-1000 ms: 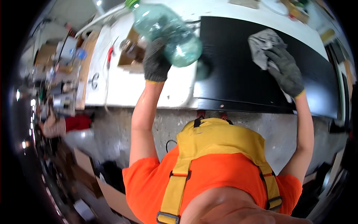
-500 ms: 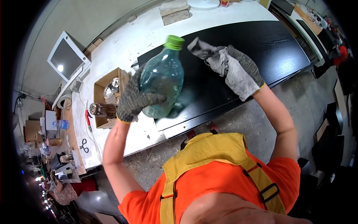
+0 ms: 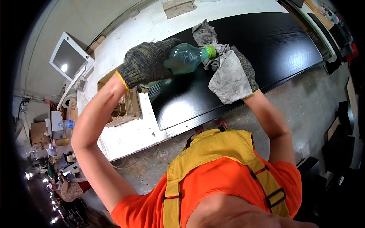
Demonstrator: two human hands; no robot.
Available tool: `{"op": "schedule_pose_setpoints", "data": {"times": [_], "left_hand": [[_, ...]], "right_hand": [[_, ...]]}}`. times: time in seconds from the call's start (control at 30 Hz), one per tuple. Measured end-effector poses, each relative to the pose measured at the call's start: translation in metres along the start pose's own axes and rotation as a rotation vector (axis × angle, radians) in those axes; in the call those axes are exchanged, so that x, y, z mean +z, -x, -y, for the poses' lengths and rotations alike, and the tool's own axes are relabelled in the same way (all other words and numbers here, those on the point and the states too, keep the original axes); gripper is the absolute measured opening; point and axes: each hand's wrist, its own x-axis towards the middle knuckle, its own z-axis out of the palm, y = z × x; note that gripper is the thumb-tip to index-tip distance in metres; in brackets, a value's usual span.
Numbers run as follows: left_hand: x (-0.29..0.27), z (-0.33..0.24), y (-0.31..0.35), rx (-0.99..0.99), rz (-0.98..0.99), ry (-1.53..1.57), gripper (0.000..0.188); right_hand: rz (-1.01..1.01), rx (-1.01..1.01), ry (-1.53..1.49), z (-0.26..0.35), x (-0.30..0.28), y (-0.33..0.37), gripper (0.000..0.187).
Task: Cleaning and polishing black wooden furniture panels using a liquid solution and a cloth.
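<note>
My left hand (image 3: 148, 62), in a dark knitted glove, is wrapped round a clear green-tinted plastic bottle (image 3: 185, 59). The bottle lies tilted on its side in the air, its bright green cap (image 3: 210, 52) pointing right and against or just over a grey, stained rag (image 3: 230, 78). That rag is bunched in my gloved right hand (image 3: 243, 68), one corner sticking up and the rest hanging toward me. Beneath both hands is a glossy black wood-grain panel (image 3: 273, 45). Most of my right fingers are hidden by the cloth.
An open cardboard box (image 3: 131, 104) with jars stands on the white table (image 3: 125, 140), left of the panel. A white-framed screen (image 3: 70, 59) on an arm rises at the far left. A brick-like block (image 3: 178, 8) sits at the back. Another person (image 3: 72, 190) is at lower left.
My left hand has tipped the bottle from upright to sideways, bringing its cap over to the rag. The right hand has shifted slightly left, and the rag's hanging part has spread out.
</note>
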Motion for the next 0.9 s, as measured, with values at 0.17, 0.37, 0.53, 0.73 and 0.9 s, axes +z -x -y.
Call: {"op": "schedule_pose_setpoints", "data": {"times": [0.17, 0.37, 0.53, 0.73, 0.9], "left_hand": [[-0.017, -0.001, -0.014, 0.15, -0.07, -0.23, 0.086], [-0.023, 0.014, -0.04, 0.447, -0.26, -0.279, 0.075], [-0.031, -0.001, -0.057, 0.573, -0.329, -0.136, 0.06], [-0.08, -0.02, -0.067, 0.658, 0.158, -0.346, 0.062], [-0.014, 0.012, -0.044, 0.553, -0.395, -0.202, 0.063]], "right_hand": [[-0.036, 0.21, -0.66, -0.003, 0.0, -0.001, 0.035], [-0.031, -0.212, 0.728, 0.0, -0.007, 0.006, 0.045], [-0.018, -0.145, 0.612, -0.006, -0.007, 0.002, 0.042], [-0.031, 0.122, -0.632, 0.004, -0.008, 0.003, 0.043], [-0.156, 0.368, -0.439, -0.002, -0.018, -0.001, 0.051]]}}
